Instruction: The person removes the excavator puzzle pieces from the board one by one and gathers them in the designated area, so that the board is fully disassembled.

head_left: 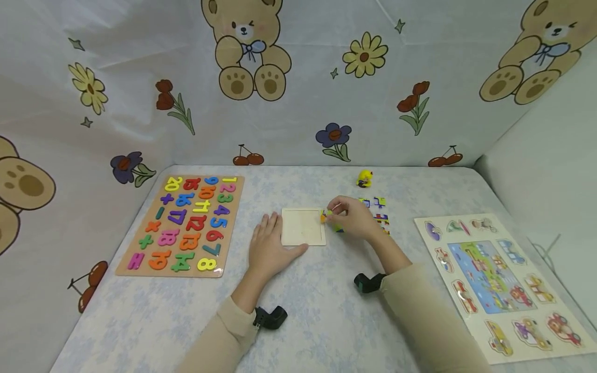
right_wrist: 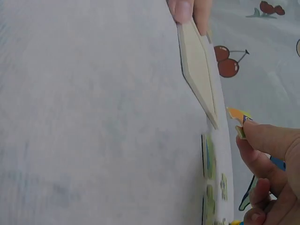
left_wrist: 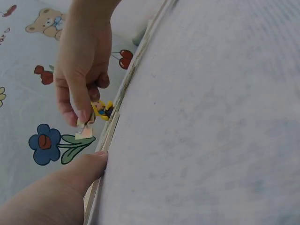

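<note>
My right hand (head_left: 353, 217) pinches a small jigsaw piece (right_wrist: 238, 115), orange and green, between thumb and forefinger. It holds the piece above the right edge of a square wooden puzzle tray (head_left: 303, 228), whose visible inside is bare. At the tray's left side my left hand (head_left: 270, 247) lies with straight fingers, thumb along the lower edge. Several loose puzzle pieces (head_left: 380, 202) lie on the table to the right, partly hidden by my right hand. In the right wrist view more pieces (right_wrist: 209, 157) lie near the tray.
A board of colourful numbers (head_left: 179, 228) lies at the left. On the right is a large white picture puzzle board (head_left: 466, 228). A small yellow toy figure (head_left: 365, 178) stands toward the back edge, before a cloth with printed bears.
</note>
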Tool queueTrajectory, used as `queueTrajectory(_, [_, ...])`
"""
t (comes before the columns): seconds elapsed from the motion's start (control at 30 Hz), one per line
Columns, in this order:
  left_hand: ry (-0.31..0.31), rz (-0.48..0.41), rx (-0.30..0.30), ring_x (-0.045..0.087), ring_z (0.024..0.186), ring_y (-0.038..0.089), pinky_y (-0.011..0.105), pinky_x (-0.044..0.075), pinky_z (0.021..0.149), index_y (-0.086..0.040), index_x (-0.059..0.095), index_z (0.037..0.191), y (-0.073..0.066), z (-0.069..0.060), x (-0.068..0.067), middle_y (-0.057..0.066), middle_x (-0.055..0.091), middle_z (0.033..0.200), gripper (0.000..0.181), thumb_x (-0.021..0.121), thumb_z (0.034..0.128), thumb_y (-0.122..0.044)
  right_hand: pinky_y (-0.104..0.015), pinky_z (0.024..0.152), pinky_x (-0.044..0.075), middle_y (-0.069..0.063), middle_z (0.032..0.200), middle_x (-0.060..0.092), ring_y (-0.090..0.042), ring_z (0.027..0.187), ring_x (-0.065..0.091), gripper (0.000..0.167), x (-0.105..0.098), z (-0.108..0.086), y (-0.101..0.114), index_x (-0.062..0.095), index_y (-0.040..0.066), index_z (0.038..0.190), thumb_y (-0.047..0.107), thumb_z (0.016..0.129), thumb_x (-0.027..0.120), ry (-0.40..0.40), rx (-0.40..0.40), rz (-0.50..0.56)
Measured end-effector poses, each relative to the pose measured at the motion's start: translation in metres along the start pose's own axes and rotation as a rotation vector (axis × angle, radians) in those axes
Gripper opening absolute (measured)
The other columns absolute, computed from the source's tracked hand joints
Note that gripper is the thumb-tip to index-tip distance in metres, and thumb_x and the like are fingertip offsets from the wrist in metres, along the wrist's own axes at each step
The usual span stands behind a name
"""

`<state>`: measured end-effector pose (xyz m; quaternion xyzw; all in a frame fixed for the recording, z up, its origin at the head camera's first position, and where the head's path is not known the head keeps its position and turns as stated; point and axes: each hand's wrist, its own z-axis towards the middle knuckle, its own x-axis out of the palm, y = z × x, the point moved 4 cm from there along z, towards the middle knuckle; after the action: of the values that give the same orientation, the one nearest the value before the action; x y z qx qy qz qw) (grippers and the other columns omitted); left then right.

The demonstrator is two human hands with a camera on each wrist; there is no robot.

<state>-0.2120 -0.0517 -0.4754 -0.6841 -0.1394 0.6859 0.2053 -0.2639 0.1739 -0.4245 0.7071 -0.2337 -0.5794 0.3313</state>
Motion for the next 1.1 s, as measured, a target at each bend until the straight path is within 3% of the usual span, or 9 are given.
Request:
queueTrajectory(0.33, [-0.011,-0.02,0.003,0.01,0.156,0.028,0.049,0.013,0.126,-0.007,0.026,0.157,-0.001,-0.003,-0.002,0.009,0.022,0.166,0.114,0.065,0.0747,-0.076,-0.03,0.069,0.05,-0.01,0.105,0.068,-0.023,0.087,0.062,0.023,-0.032,-0.007,-0.028,0.065,0.015,0.114,0.025,0.094,0.069,-0.053,0.075,-0.056])
queueTrajectory(0.53, [-0.011,-0.021,0.002,0.01,0.156,0.028,0.048,0.012,0.126,-0.007,0.026,0.157,-0.004,-0.005,-0.005,0.009,0.022,0.166,0.114,0.066,0.0749,-0.074,-0.03,0.07,0.05,-0.009,0.102,0.068,-0.022,0.085,0.061,0.023,-0.03,-0.005,-0.033,0.065,0.014,0.113,0.025,0.093,0.07,-0.059,0.09,-0.072])
queueTrajectory(0.77, [-0.013,-0.025,0.005,0.012,0.156,0.028,0.049,0.013,0.126,-0.006,0.027,0.157,-0.006,-0.006,-0.006,0.009,0.023,0.165,0.112,0.066,0.0753,-0.073,-0.034,0.076,0.049,-0.006,0.099,0.068,-0.022,0.089,0.061,0.021,-0.025,-0.001,-0.035,0.066,0.014,0.11,0.025,0.092,0.071,-0.09,0.104,-0.167])
queueTrajectory(0.97, [-0.013,-0.025,0.002,0.011,0.156,0.028,0.049,0.012,0.126,-0.007,0.027,0.157,-0.006,-0.005,-0.006,0.009,0.023,0.165,0.113,0.066,0.0749,-0.074,-0.039,0.081,0.043,-0.007,0.095,0.063,-0.027,0.096,0.05,0.023,-0.026,-0.001,-0.036,0.067,0.012,0.111,0.026,0.093,0.07,-0.13,0.065,-0.223])
queueTrajectory(1.1, [-0.013,-0.027,0.006,0.011,0.156,0.028,0.049,0.013,0.126,-0.007,0.027,0.157,-0.007,-0.005,-0.005,0.008,0.023,0.165,0.113,0.066,0.0751,-0.073,-0.044,0.084,0.041,-0.009,0.099,0.063,-0.03,0.102,0.046,0.026,-0.026,-0.008,-0.031,0.067,0.011,0.116,0.028,0.096,0.065,-0.194,0.023,-0.204])
